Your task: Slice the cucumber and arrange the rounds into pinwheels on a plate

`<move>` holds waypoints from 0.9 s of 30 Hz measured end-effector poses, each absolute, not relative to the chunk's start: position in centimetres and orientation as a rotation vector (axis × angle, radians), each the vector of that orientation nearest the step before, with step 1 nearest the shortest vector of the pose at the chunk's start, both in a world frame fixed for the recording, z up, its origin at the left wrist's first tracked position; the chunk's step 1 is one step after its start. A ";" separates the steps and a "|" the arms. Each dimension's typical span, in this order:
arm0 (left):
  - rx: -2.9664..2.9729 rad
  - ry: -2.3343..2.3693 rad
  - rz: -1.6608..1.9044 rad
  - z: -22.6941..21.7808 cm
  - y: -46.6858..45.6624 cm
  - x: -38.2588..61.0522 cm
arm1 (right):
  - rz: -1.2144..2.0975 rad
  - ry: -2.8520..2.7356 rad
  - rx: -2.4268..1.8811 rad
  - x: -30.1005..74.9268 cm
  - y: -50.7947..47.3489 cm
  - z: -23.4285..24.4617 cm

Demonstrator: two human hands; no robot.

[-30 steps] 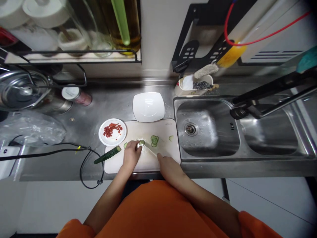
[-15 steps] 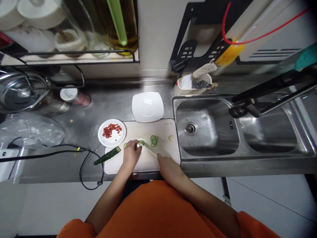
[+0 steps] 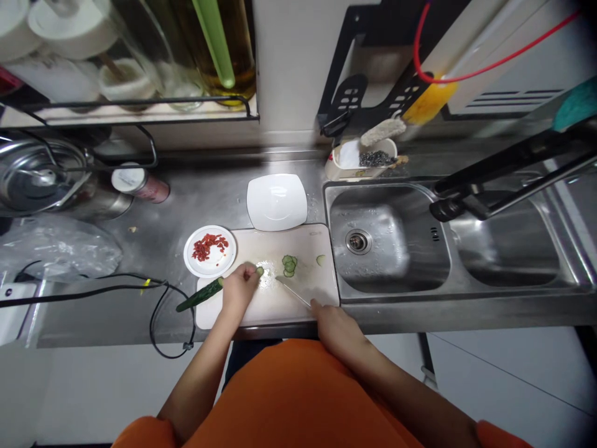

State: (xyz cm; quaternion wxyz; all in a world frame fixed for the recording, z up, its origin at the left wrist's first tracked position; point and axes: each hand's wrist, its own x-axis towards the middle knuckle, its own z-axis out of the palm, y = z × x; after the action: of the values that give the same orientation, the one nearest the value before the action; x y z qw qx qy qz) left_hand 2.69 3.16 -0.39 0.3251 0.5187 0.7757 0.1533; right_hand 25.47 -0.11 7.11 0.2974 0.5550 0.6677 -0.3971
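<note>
Both gripped things are partly hidden: a cucumber piece (image 3: 260,271) in the left hand (image 3: 239,289), a knife (image 3: 294,292) in the right hand (image 3: 339,328).

A head-worn camera looks forward and down over the orange shirt (image 3: 280,398). The chopping board (image 3: 280,306) lies near, below mid-view.

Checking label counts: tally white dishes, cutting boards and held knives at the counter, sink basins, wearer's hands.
White dishes: 2 (round plate, squarish dish)
Cutting board: 1
Held knife: 1
Sink basins: 2 (left basin, right basin)
Hands: 2 (left hand, right hand)
Total: 8
</note>
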 end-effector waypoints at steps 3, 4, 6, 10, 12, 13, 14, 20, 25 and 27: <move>1.344 2.139 0.334 0.3 2.7 0.7 | -1.057 1.760 1.469 25.4 0.2 7.2; 1.354 2.165 0.310 0.5 2.6 0.1 | -1.060 1.756 1.469 25.4 0.2 7.2; 1.419 2.220 0.248 0.8 2.3 -0.6 | -1.068 1.758 1.468 25.5 0.3 7.2; 1.592 2.305 0.070 0.9 1.9 -0.5 | -1.074 1.775 1.463 25.5 0.2 7.1; 1.649 2.329 0.032 0.8 1.7 -0.2 | -1.076 1.774 1.464 25.5 0.2 7.1; 1.673 2.344 0.033 0.7 1.7 0.0 | -1.076 1.772 1.463 25.5 0.2 7.1; 1.692 2.361 0.041 0.7 1.6 0.1 | -1.075 1.768 1.463 25.5 0.2 7.1; 1.737 2.176 0.251 0.5 2.5 1.1 | -1.101 1.740 1.476 25.5 0.2 7.2; 1.631 1.705 0.366 0.0 5.4 5.0 | -1.115 1.740 1.491 25.5 0.1 7.1; 1.598 1.635 0.339 -0.3 6.5 6.6 | -1.111 1.743 1.503 25.5 0.0 7.1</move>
State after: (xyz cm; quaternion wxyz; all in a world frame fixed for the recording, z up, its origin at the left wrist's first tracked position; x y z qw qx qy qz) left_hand 6.64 6.46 -0.28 0.4035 0.6328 0.6472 0.1341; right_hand 25.46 -0.01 7.09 0.2888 0.5631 0.6529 -0.4162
